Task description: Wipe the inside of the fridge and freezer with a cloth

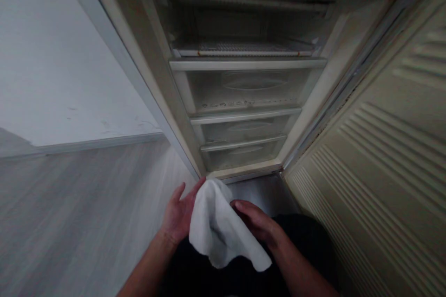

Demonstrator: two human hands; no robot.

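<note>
A white cloth hangs between my two hands, low in the middle of the view. My left hand is behind its left edge, palm up, fingers stretched out, with the cloth draped over the fingertips. My right hand pinches the cloth's right side, fingers curled onto it. Both hands are just in front of an open freezer compartment.
The freezer holds a wire shelf on top and three translucent drawers below. Its open door, ribbed inside, stands at the right. Pale wood floor and a white wall lie to the left.
</note>
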